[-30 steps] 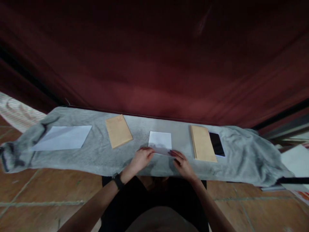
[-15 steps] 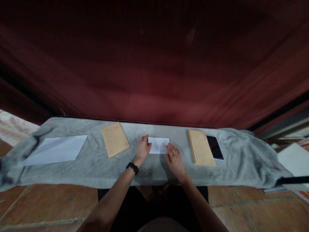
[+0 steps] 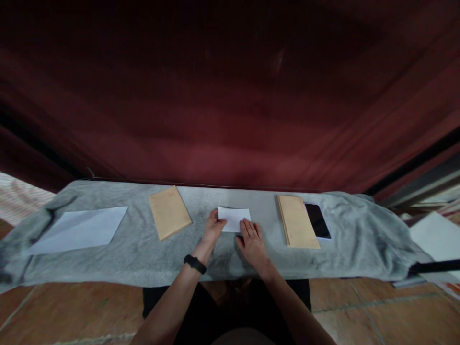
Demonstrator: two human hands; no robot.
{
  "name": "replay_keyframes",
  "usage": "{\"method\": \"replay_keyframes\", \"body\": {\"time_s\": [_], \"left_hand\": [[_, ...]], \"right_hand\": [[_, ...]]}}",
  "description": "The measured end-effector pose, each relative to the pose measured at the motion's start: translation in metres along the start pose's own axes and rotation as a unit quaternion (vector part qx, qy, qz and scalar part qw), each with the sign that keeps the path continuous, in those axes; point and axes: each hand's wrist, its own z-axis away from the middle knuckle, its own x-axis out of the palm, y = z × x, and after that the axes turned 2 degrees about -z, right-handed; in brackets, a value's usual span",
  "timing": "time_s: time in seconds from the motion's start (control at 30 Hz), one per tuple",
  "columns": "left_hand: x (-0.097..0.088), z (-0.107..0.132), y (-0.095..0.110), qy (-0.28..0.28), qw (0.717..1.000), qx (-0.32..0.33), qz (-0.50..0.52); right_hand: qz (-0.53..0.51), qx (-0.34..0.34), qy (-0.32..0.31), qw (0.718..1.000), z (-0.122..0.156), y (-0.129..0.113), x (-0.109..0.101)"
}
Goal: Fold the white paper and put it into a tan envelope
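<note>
A small white folded paper [image 3: 233, 218] lies on the grey cloth in front of me. My left hand [image 3: 213, 227] pinches its left edge, with the thumb on top and the fingers at the side. My right hand [image 3: 251, 242] lies over the paper's lower right part, fingers stretched out and touching it. A black band circles my left wrist. Left of my hands is a brown envelope [image 3: 170, 212], lying at a slant. To the right lies a stack of brown envelopes [image 3: 299, 222].
A dark phone [image 3: 317, 221] lies against the envelope stack's right side. Several white sheets [image 3: 81, 229] or a single one lie at the far left; I cannot tell which. The grey cloth [image 3: 362, 235] covers a narrow surface, backed by a dark red wall [image 3: 223, 120].
My right hand has slid left and a little nearer to me over the paper. My left hand keeps its place at the left edge. The whole view has shifted slightly.
</note>
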Motion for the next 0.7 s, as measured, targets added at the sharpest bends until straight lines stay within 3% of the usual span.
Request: {"method": "replay_keyframes", "body": {"time_s": [0.07,0.13,0.2,0.3,0.37,0.53,0.6,0.7], "left_hand": [[-0.001,0.01,0.008,-0.023,0.997,0.02,0.077],[-0.003,0.017,0.016,-0.054,0.985,0.028,0.16],[-0.006,0.021,0.02,-0.053,0.98,0.018,0.189],[-0.007,0.024,0.012,-0.016,0.986,-0.02,0.166],[-0.003,0.025,-0.001,-0.024,0.983,-0.051,0.174],[-0.001,0.017,-0.028,-0.037,0.986,-0.017,0.164],[-0.007,0.012,-0.032,-0.031,0.994,0.016,0.105],[-0.013,0.006,-0.034,-0.013,0.996,0.084,-0.031]], "right_hand": [[-0.079,0.024,0.023,0.996,-0.007,-0.005,-0.004],[-0.202,0.075,0.058,0.975,-0.017,-0.009,-0.008],[-0.361,0.145,0.095,0.916,-0.028,-0.012,-0.011],[-0.556,0.211,0.123,0.794,-0.039,-0.017,-0.007],[-0.601,0.219,0.119,0.76,-0.04,-0.019,0.001],[-0.526,0.242,0.129,0.805,-0.025,-0.006,0.016],[-0.433,0.237,0.169,0.853,-0.019,0.003,0.015],[-0.228,0.162,0.188,0.942,-0.014,0.008,0.01]]}}
